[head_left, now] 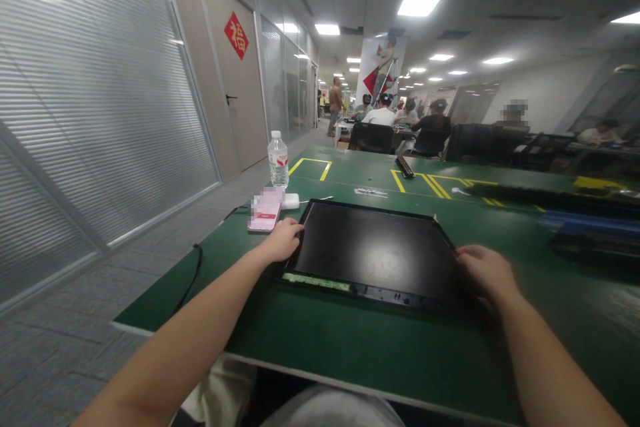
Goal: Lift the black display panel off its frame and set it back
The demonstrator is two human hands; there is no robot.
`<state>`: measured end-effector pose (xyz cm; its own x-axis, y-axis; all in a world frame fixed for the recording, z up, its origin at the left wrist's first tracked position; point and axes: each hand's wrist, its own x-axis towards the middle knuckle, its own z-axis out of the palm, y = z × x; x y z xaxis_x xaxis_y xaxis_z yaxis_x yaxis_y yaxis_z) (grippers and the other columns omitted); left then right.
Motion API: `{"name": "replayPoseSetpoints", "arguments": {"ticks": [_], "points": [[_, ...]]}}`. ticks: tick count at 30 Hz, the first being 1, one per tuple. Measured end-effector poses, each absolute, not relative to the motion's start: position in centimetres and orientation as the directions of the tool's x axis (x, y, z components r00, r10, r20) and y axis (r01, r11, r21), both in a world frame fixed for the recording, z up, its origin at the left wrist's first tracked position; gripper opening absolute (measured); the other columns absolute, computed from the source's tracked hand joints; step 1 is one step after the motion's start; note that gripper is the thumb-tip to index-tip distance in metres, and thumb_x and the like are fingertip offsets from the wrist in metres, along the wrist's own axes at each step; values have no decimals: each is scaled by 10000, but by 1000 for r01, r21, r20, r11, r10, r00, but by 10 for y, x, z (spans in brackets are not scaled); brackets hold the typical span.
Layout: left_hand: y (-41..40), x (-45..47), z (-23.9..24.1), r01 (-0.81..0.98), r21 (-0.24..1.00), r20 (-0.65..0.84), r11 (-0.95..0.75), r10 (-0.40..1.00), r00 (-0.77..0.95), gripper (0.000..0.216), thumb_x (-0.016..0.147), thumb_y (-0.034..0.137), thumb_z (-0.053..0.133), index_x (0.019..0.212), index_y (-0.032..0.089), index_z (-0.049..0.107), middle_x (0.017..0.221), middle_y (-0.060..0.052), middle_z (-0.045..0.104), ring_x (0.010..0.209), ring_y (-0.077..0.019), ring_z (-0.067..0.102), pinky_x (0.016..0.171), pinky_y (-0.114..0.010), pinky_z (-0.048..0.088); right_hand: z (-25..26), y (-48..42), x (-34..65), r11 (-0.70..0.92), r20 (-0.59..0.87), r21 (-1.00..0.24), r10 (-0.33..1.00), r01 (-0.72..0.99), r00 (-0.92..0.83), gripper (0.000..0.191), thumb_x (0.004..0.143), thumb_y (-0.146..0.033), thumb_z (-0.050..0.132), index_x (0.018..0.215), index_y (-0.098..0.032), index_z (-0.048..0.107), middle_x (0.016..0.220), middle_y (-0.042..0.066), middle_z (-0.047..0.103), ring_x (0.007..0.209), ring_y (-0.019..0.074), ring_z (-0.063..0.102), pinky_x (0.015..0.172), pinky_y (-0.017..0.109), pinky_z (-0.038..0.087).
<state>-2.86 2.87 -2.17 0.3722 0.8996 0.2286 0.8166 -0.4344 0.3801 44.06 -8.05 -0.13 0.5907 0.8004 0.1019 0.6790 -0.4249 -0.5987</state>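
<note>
A flat black display panel (380, 247) lies on the green tabletop in front of me, with a green strip (315, 281) along the left part of its near edge. My left hand (284, 239) grips the panel's left edge, fingers closed over the frame. On the opposite side, my right hand (487, 272) is closed on the right edge, its thumb on top and its other fingers mostly hidden beneath. Just beyond my left hand are a pink-screened phone (265, 210) and a white charger (291, 201).
A water bottle (279, 161) stands at the table's far left corner. Yellow tape (433, 185) marks the green table (350, 333). A dark ridged strip (405, 167) lies at the back, with long dark and blue parts (585, 230) at right. Seated people are beyond.
</note>
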Motion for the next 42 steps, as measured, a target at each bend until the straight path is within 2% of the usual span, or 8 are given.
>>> {"name": "replayPoseSetpoints", "arguments": {"ticks": [11, 15, 21, 26, 30, 33, 36, 42], "points": [[21, -20, -21, 862, 342, 249, -373, 921, 300, 517, 781, 55, 473, 1266, 59, 649, 1297, -214, 620, 1249, -340, 537, 1100, -451, 390, -10, -77, 449, -414, 101, -611, 804, 674, 586, 222, 718, -269, 599, 866, -220, 757, 883, 68, 755, 866, 248, 671, 751, 338, 481], [19, -20, -15, 804, 454, 232, -383, 923, 308, 542, 799, 36, 443, 1307, 92, 622, 1329, -191, 638, 1260, -327, 563, 1099, -432, 395, -8, -78, 449, -437, 77, -630, 787, 642, 612, 256, 723, -280, 600, 917, -219, 755, 852, 76, 751, 833, 249, 676, 736, 340, 494], [17, -21, -11, 734, 593, 191, -331, 943, 272, 568, 783, 27, 457, 1317, 118, 627, 1318, -168, 662, 1224, -328, 605, 1056, -417, 437, -9, -78, 451, -490, 37, -600, 773, 633, 633, 295, 704, -286, 603, 949, -211, 750, 964, 87, 755, 800, 248, 681, 684, 335, 503], [18, -23, -15, 628, 725, 206, -284, 959, 196, 546, 742, 34, 528, 1230, 207, 702, 1260, -85, 711, 1206, -302, 623, 1058, -394, 445, -16, -75, 454, -502, 23, -573, 781, 648, 624, 345, 714, -297, 596, 1014, -219, 748, 977, 70, 757, 845, 248, 686, 681, 324, 497], [18, -22, -11, 584, 778, 185, -233, 972, 141, 534, 725, 20, 548, 1192, 205, 729, 1220, -78, 731, 1180, -310, 637, 1059, -421, 453, -16, -74, 454, -490, 14, -537, 808, 686, 589, 336, 722, -297, 588, 997, -235, 771, 978, 59, 763, 887, 253, 687, 696, 321, 496], [15, -19, -5, 458, 868, 164, -191, 982, 98, 538, 714, -7, 544, 1180, 188, 732, 1197, -69, 741, 1158, -288, 651, 1046, -401, 474, -14, -74, 453, -477, 40, -498, 822, 724, 568, 327, 729, -295, 580, 972, -241, 792, 961, 66, 767, 900, 262, 690, 713, 326, 498], [12, -15, 0, 200, 978, 55, -67, 997, 62, 573, 718, -16, 542, 1236, 177, 696, 1232, -72, 726, 1062, -253, 697, 928, -358, 553, -14, -74, 452, -477, 43, -467, 829, 744, 558, 358, 751, -297, 564, 1016, -231, 794, 1018, 75, 764, 943, 272, 690, 749, 334, 505], [10, -10, 1, -108, 991, -80, 78, 997, -15, 572, 687, -48, 589, 1207, 165, 699, 1335, -102, 667, 900, -201, 734, 704, -267, 586, -21, -72, 458, -478, 38, -436, 837, 762, 546, 386, 783, -329, 548, 1055, -211, 795, 1048, 92, 760, 976, 291, 688, 776, 350, 519]]}}
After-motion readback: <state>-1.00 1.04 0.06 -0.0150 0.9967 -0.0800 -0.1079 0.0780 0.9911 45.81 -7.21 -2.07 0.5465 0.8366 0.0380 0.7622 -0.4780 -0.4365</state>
